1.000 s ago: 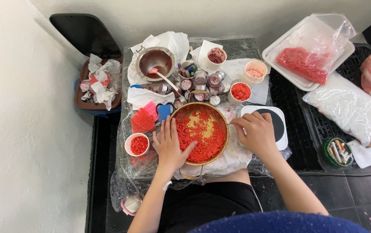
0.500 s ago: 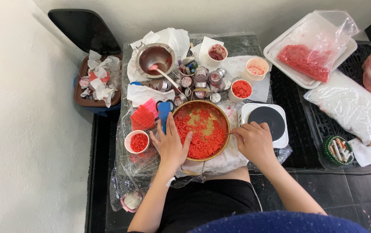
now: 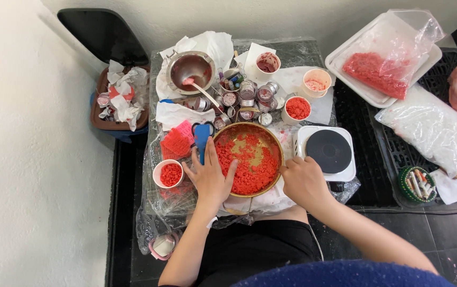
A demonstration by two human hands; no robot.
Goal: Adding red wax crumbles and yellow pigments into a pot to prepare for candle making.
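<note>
Pan (image 3: 274,139), round, brass-coloured metal, centre of the plastic-covered table (image 3: 313,49), filled with coarse red granules (image 3: 249,165). Left hand (image 3: 208,176) flat, fingers spread across its rim; right hand (image 3: 304,182) curled against the opposite rim.

Clear bag of red bits (image 3: 385,58) on white tray (image 3: 345,64), clear bag of white grains (image 3: 430,130) just below

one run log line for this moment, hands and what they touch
left hand: flat on pan rim, fingers spread | right hand: on pan's right edge | pan: red bits inside | beside: small cup, hotplate
</note>
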